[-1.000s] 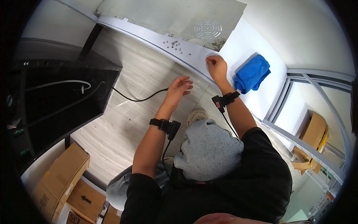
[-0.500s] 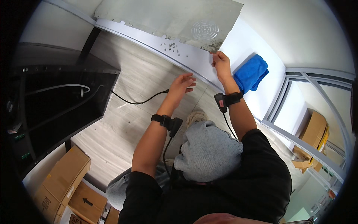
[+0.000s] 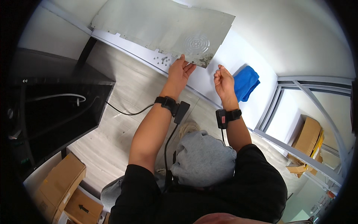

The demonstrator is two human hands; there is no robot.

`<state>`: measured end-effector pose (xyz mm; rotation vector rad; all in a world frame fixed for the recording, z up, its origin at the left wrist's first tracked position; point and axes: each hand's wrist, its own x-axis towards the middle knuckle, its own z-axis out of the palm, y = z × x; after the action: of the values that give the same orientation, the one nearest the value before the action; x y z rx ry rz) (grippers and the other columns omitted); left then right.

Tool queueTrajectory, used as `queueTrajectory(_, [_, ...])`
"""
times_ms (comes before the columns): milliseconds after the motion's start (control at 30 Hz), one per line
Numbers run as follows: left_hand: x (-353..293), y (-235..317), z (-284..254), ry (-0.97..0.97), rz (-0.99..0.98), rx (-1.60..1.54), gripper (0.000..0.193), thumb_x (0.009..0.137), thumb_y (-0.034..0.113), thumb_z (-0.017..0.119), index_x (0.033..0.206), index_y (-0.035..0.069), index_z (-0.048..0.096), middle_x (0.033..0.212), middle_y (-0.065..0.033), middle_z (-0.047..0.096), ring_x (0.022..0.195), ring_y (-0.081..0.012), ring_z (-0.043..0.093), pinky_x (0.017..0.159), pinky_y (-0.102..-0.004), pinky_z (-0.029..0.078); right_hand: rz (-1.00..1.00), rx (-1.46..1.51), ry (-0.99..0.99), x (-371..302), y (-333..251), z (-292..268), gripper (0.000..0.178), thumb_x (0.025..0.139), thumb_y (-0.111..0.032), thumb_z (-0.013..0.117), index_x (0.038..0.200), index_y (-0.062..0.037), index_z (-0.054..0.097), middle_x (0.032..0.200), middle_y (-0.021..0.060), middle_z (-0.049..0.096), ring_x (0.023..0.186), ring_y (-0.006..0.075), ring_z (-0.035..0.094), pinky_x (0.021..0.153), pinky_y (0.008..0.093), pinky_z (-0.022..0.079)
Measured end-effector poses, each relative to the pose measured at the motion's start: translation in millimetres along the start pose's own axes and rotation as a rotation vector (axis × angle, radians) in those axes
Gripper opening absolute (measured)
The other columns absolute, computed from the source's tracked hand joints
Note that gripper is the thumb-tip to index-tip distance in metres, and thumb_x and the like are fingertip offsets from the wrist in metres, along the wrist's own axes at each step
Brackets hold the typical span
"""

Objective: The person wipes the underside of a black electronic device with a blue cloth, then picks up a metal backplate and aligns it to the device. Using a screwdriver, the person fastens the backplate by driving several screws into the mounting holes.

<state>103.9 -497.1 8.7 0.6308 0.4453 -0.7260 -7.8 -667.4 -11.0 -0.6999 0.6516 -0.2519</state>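
A flat grey sheet-metal panel (image 3: 149, 26) with a round slotted vent lies on the white tabletop. My left hand (image 3: 179, 74) is at its near edge, thumb overlapping the metal and fingers extended apart along the rim; whether any fingertip goes under it I cannot tell. Several small screws (image 3: 163, 60) lie loose on the table, just left of that hand. My right hand (image 3: 225, 83) is raised past the panel's near right corner, fingers curled and thumb and forefinger tips together. Anything in that pinch is too small to make out. A folded blue cloth (image 3: 246, 83) lies beside it.
To the left stands a black open-fronted cabinet (image 3: 63, 108) with cables inside. Cardboard boxes (image 3: 61, 179) sit at the lower left, and another cardboard box (image 3: 307, 136) is behind the metal frame (image 3: 298, 149) on the right. Black cords run from both wrist straps.
My left hand has moved up to the panel's near edge. My right hand has drawn back from the panel's corner toward the blue cloth. The view has shifted slightly.
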Motion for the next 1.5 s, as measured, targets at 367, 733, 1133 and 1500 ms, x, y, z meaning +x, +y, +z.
queueTrajectory(367, [9.9,0.6,12.2,-0.019,0.074,0.006,0.010,0.092,0.010,0.054,0.099,0.004,0.050,0.096,-0.0076,0.060,0.086,-0.0188,0.061,0.078,-0.0314,0.054,-0.160,-0.272,0.054,75.1,-61.1,78.4,0.024,0.084,-0.028,0.070,0.088,-0.0059,0.062,0.073,-0.0015,0.049,0.060,0.0092,0.045,0.050,0.0230,0.040])
queueTrajectory(733, [-59.7,63.9,32.9,-0.192,0.155,-0.044,0.022,0.092,0.019,0.057,0.103,0.001,0.049,0.102,-0.0115,0.059,0.092,-0.0220,0.062,0.079,-0.0318,0.054,-0.386,-0.500,-0.155,19.0,-101.1,195.5,0.006,0.079,-0.001,0.063,0.083,-0.0065,0.063,0.072,-0.0024,0.059,0.054,0.0052,0.047,0.051,0.0201,0.038])
queueTrajectory(1133, [-202.1,176.6,14.3,-0.323,0.243,0.603,0.042,0.093,0.028,0.052,0.123,0.000,0.047,0.114,-0.0168,0.059,0.101,-0.0248,0.061,0.082,-0.0315,0.052,-0.652,-0.759,-0.141,-63.8,-196.6,364.2,0.011,0.075,0.001,0.067,0.083,0.0037,0.060,0.072,0.0042,0.054,0.058,0.0128,0.050,0.052,0.0257,0.046])
queueTrajectory(1500, [-233.1,197.7,-68.2,0.044,0.895,1.185,0.058,0.082,0.023,0.066,0.129,-0.001,0.042,0.125,-0.0202,0.048,0.119,-0.0324,0.044,0.098,-0.0389,0.038,-0.901,-1.064,-0.160,-197.0,-215.0,470.3,0.009,0.075,-0.005,0.067,0.073,0.0015,0.062,0.063,0.0012,0.050,0.050,0.0103,0.040,0.046,0.0255,0.032])
